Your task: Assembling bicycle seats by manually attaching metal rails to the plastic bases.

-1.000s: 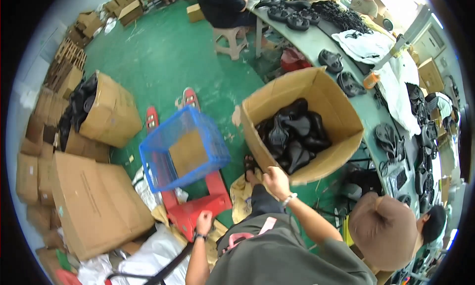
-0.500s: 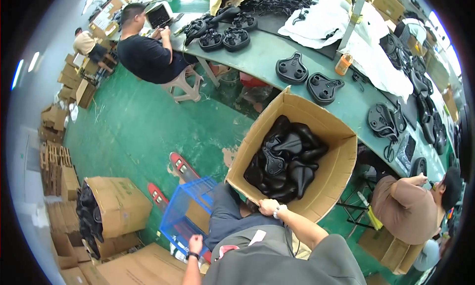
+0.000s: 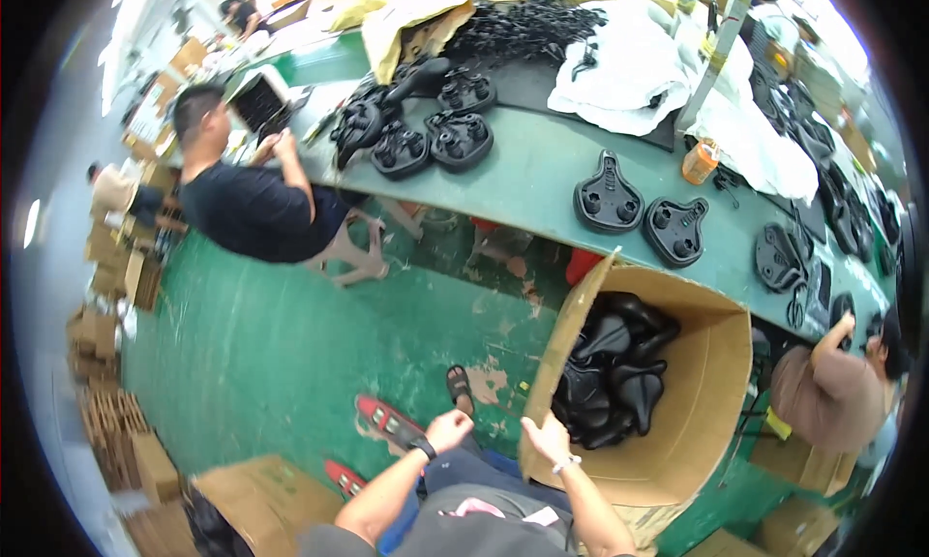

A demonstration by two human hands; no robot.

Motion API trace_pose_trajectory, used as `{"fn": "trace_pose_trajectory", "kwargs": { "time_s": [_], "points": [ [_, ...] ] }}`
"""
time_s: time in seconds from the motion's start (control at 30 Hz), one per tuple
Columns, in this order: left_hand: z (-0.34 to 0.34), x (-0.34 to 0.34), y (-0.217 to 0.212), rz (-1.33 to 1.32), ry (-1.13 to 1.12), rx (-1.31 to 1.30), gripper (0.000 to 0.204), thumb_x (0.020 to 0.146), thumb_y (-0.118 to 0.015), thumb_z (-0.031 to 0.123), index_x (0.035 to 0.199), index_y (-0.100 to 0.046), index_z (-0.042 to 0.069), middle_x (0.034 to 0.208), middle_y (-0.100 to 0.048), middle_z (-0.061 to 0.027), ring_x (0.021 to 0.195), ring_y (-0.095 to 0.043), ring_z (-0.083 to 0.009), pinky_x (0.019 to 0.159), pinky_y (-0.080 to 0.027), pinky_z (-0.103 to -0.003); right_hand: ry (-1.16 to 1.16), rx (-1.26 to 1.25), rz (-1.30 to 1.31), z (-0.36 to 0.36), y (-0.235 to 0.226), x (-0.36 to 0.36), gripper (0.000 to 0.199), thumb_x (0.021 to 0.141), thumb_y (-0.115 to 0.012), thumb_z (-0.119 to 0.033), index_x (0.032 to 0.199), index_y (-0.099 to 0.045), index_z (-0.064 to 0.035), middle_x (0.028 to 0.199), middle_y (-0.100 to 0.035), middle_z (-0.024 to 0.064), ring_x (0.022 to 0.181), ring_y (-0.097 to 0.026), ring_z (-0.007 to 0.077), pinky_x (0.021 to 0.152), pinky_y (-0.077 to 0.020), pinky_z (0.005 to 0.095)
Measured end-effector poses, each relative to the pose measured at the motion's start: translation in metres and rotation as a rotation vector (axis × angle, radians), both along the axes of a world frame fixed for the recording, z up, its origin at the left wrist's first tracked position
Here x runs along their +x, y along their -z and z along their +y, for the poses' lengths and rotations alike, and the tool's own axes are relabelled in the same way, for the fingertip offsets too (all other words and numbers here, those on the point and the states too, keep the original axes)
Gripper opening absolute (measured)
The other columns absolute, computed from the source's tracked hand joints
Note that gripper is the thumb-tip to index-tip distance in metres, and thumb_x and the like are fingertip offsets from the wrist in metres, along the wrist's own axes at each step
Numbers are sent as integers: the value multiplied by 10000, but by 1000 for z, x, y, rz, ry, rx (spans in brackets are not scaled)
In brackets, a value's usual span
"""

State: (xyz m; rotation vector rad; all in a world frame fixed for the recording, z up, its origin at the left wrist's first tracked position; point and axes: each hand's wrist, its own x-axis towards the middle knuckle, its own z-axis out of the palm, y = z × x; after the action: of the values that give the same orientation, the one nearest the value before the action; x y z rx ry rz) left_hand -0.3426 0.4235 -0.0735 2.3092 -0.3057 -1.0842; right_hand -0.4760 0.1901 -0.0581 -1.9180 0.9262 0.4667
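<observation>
Gripping near-left rim of cardboard box (image 3: 711,397) with right hand (image 3: 550,441); black bicycle saddles (image 3: 610,363) piled inside, just beyond and right of the grip. Left hand (image 3: 450,429) is left of the grip, apart from the box, fingers curled; can't tell if fully closed. Beyond the grip: two upturned saddles (image 3: 608,194) on green workbench (image 3: 542,184). Red pallet-truck fork (image 3: 387,420) further left.

At least five saddles (image 3: 612,363) in one carton (image 3: 702,392), two red forks (image 3: 390,420), one stool (image 3: 350,255), one bottle (image 3: 700,162).

An orange bottle (image 3: 701,161) stands near white sheeting (image 3: 614,85).
</observation>
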Motion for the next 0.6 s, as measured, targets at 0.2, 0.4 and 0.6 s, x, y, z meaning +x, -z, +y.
{"fn": "trace_pose_trajectory", "kwargs": {
  "time_s": [0.2,0.4,0.6],
  "points": [
    [89,92,36,129,-176,59,377,884,-612,397,1039,-698,65,990,-720,-155,962,-685,-296,857,-522,-397,79,-297,121,34,45,22,330,874,-551,-263,906,-634,54,834,-666,294,824,-669,444,773,-541,512],
    [147,171,57,104,-120,171,387,868,-621,408,1034,-708,69,1001,-720,-162,986,-682,-305,872,-518,-407,128,-374,320,42,40,22,299,860,-600,-220,997,-662,38,924,-675,278,916,-662,418,826,-526,491],
    [131,220,70,95,-142,206,379,863,-647,397,1003,-706,50,984,-721,-162,975,-681,-312,874,-518,-408,47,-275,532,20,9,51,356,823,-616,-330,917,-710,0,907,-670,296,889,-665,442,799,-539,495]
  ]
}}
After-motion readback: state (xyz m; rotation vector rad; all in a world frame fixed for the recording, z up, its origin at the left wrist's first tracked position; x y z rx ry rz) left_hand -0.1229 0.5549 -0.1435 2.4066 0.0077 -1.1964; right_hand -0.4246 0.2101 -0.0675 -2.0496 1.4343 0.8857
